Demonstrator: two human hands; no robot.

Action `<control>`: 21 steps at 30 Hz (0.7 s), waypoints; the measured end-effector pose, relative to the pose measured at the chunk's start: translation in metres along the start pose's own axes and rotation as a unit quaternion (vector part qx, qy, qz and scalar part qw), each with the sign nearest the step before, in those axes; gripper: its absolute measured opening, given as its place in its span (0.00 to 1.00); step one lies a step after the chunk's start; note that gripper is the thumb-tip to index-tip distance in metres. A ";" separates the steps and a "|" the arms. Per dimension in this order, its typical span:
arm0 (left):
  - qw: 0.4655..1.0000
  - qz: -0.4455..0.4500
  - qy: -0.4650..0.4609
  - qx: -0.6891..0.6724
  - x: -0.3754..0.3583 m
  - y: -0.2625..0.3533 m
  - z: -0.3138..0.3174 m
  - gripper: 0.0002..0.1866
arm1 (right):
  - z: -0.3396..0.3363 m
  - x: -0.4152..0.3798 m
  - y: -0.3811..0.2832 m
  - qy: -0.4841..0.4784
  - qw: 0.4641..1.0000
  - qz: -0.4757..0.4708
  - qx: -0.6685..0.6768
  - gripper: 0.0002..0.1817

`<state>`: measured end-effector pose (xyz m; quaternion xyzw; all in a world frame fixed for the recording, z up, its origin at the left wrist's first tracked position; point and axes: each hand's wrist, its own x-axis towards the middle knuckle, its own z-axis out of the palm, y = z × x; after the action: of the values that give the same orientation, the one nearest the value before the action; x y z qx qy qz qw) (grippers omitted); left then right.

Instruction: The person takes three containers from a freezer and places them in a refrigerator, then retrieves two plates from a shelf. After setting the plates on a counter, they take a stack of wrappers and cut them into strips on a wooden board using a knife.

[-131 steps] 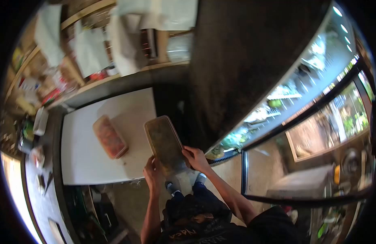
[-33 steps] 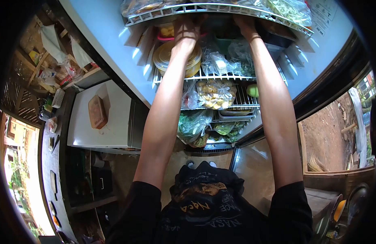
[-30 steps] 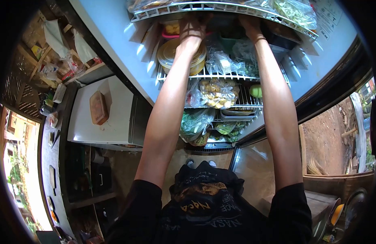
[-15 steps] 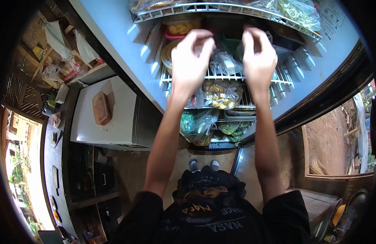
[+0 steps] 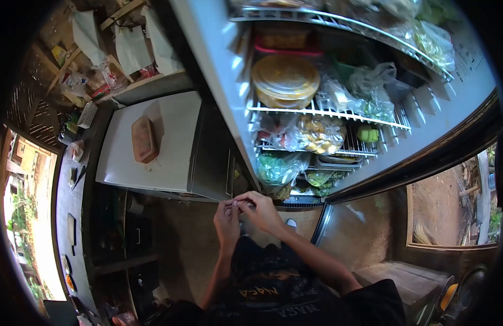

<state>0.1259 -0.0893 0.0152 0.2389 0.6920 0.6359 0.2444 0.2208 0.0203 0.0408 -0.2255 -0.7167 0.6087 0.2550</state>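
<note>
My left hand (image 5: pixel 226 221) and my right hand (image 5: pixel 259 209) meet in front of my shirt, below the open fridge (image 5: pixel 208 49). Both have their fingers pinched together, the tips touching; anything between them is too small to make out. On a fridge shelf above stands a round lidded tub (image 5: pixel 285 81), with clear plastic bags (image 5: pixel 371 89) beside it. One shelf down lies a bag of yellowish pieces (image 5: pixel 321 135). Lower still is a bag of greens (image 5: pixel 281 168).
To the left, a lidded plastic container (image 5: pixel 144 139) rests on a white chest-like surface (image 5: pixel 118 146). A long counter (image 5: pixel 72 217) runs along the left wall. The fridge door's edge (image 5: pixel 409 163) stands open at right. A wooden surface (image 5: pixel 409 277) is at lower right.
Both hands have come down from the upper fridge shelf and together in front of my body. The view has turned left, so the fridge now sits further right.
</note>
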 end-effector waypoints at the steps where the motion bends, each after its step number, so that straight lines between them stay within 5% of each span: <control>1: 1.000 -0.013 0.000 -0.010 0.005 -0.003 -0.014 0.08 | 0.015 0.003 0.001 -0.004 1.000 0.009 0.006 0.11; 5: 0.998 -0.006 -0.023 0.052 0.033 -0.010 -0.083 0.08 | 0.077 0.031 0.007 0.007 0.999 -0.014 -0.045 0.11; 6: 0.996 0.018 -0.014 0.090 0.039 -0.002 -0.102 0.09 | 0.097 0.041 -0.003 0.007 0.999 0.042 0.014 0.11; 9: 0.986 0.076 0.019 0.149 0.076 -0.001 -0.164 0.09 | 0.165 0.068 -0.006 0.003 0.999 -0.034 -0.033 0.11; 12: 0.985 0.097 0.035 0.139 0.100 0.009 -0.227 0.09 | 0.224 0.097 -0.021 -0.007 0.998 0.065 0.006 0.12; 15: 0.985 0.067 0.015 0.161 0.139 0.008 -0.274 0.09 | 0.271 0.140 0.000 0.001 0.999 -0.014 0.044 0.11; 21: 0.966 0.125 0.170 0.147 0.251 -0.042 -0.330 0.12 | 0.329 0.242 0.032 0.047 0.998 0.033 -0.040 0.16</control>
<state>-0.2794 -0.1838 -0.0112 0.2448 0.7742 0.5837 0.0036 -0.1750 -0.0703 -0.0107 -0.2874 -0.7196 0.5764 0.2594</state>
